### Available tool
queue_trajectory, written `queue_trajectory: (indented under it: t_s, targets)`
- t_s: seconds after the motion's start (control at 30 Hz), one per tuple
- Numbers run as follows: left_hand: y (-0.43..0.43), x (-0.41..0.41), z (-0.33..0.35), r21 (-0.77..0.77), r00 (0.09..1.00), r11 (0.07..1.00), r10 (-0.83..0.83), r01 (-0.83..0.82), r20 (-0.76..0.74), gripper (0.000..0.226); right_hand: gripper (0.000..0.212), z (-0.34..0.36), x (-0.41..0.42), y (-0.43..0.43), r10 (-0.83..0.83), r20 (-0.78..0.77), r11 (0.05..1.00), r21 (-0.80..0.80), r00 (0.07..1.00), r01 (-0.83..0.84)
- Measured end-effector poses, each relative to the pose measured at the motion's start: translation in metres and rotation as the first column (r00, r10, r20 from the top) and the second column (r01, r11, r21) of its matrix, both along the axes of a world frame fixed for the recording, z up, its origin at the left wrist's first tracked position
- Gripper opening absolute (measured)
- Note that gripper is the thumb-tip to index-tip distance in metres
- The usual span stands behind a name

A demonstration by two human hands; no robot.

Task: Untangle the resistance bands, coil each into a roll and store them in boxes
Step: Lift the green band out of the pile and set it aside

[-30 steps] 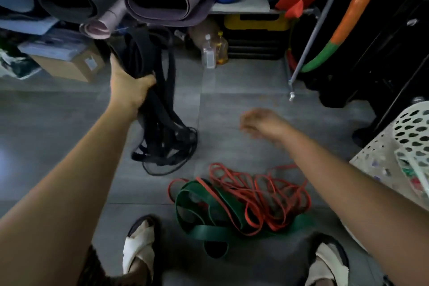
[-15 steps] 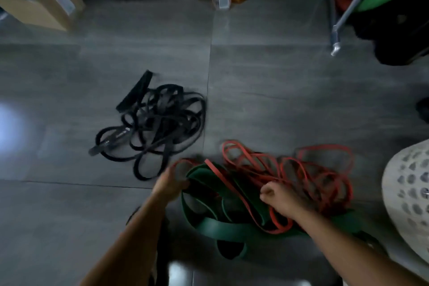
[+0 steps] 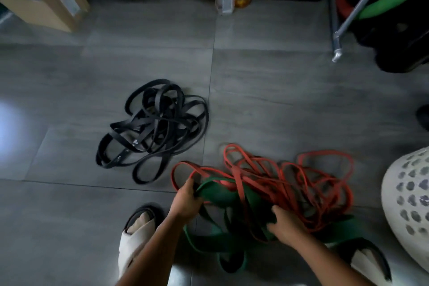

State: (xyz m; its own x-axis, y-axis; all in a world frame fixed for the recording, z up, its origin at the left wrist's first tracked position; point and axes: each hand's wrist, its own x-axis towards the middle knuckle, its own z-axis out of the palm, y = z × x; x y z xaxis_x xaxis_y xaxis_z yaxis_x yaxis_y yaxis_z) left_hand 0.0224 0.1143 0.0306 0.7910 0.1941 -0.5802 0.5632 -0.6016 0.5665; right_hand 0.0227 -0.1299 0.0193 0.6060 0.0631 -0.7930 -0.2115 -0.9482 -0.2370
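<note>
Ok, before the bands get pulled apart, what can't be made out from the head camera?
Head view:
- Number of red bands and green bands: loops overlap in one tangle.
- Right hand: fingertips buried in the tangle, blurred; which band it grips is unclear.
- White basket: cut off by the right edge, contents hidden.
- Cardboard box: cut off by the left edge, blurred; open or shut unknown.
</note>
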Motion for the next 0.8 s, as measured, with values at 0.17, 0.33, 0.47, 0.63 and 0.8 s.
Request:
queue_trajectory:
  t_s: [0.17, 0.33, 0.47, 0.63, 0.8]
  targets:
    - [-0.011, -0.002, 0.084, -0.079, 0.977, 0.975, -0.204, 0.208, 0.060, 0.043, 0.044, 0.058, 0.011, -0.020, -0.245, 0.231, 0.949, 0.257, 0.942, 0.184]
    - [-0.036, -0.008, 0.174, -0.159, 0.935, 0.925, -0.322, 0.344, 0.150, 0.046, 0.074, 0.139, 0.016, -0.003, -0.271, 0.250, 0.790, 0.609, 0.929, 0.067]
    - [-0.057, -0.017, 0.253, -0.311, 0.910, 0.884, -0.241, 0.350, 0.337, 0.043, 0.077, 0.200, 0.004, 0.006, -0.249, 0.135, 0.583, 0.812, 0.959, 0.037]
    - [-0.059, -0.019, 0.348, -0.426, 0.813, 0.849, -0.007, 0.313, 0.582, 0.043, 0.067, 0.279, -0.002, -0.009, -0.309, 0.230, 0.467, 0.882, 0.923, -0.063]
    - [-0.081, -0.028, 0.422, -0.466, 0.703, 0.802, 0.083, 0.374, 0.706, 0.045, 0.088, 0.339, -0.017, -0.008, -0.379, 0.278, 0.393, 0.912, 0.883, -0.118]
